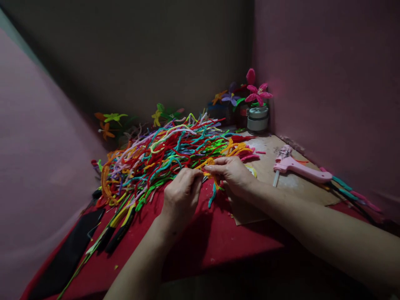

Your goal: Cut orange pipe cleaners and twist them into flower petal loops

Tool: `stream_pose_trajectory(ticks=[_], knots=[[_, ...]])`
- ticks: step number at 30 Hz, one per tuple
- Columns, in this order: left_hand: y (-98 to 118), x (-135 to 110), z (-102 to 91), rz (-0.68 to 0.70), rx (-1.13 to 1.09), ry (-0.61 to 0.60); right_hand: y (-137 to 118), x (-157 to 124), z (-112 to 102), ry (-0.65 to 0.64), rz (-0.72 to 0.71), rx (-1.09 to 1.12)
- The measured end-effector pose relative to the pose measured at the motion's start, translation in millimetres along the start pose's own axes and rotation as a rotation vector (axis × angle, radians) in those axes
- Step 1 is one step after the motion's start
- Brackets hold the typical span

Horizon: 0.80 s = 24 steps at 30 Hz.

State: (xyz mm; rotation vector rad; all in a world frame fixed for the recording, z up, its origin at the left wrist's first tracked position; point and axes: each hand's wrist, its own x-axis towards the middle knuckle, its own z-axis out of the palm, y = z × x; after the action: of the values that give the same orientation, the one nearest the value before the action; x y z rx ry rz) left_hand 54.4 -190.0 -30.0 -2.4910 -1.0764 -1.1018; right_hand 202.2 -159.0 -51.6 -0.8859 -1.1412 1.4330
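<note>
Both of my hands meet over the front of a big heap of multicoloured pipe cleaners (175,143). My right hand (233,173) pinches an orange pipe cleaner (211,162) that is bent into a looped shape. Close beside it, my left hand (184,187) is closed with its fingertips toward the same orange piece; its fingers hide what they grip, though an orange strand runs between the hands. A short teal pipe cleaner (212,198) lies on the red cloth (200,237) just below the fingers.
A pink glue gun (301,170) rests on a cardboard sheet (293,193) at right. Yellow-and-black pliers (121,227) and a black flat object (68,254) lie at left. Behind stand a pink pipe-cleaner flower (258,94), a jar (258,120) and several other flowers.
</note>
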Motion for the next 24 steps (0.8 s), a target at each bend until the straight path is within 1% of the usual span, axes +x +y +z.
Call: stream_pose_trajectory(ticks=[3,7,10,13,15,17,18,19,21,22,24], knots=[[-2,-2,3.6,0.024,0.051,-0.009,0,0,-1,0.001,-0.005,-0.006],[-5,-9,11.4,0.076,0.182,-0.078,-2,-2,0,0.007,0.008,-0.029],[-3,-14,17.9,0.129,0.232,-0.076,-2,-4,3,-0.003,0.006,-0.048],[2,-15,21.5,0.151,0.206,-0.094,-2,-4,4,-0.012,0.021,-0.012],[5,-14,19.7,0.123,0.124,-0.116,-1,-3,4,-0.017,0.028,0.023],[6,-11,14.1,0.014,0.012,-0.076,-1,-2,2,-0.023,0.038,0.054],[6,-9,10.4,-0.082,-0.051,-0.039,-2,-1,2,-0.024,0.045,0.067],[5,-6,6.6,-0.198,-0.121,0.003,-2,0,1,-0.026,0.057,0.080],[0,-1,0.4,-0.487,-0.313,0.050,-3,0,0,-0.026,0.077,0.107],[-3,1,-1.5,-0.637,-0.443,0.022,-3,0,0,-0.029,0.081,0.118],[-9,6,-2.7,-0.895,-0.749,-0.133,-4,-1,1,-0.036,0.083,0.125]])
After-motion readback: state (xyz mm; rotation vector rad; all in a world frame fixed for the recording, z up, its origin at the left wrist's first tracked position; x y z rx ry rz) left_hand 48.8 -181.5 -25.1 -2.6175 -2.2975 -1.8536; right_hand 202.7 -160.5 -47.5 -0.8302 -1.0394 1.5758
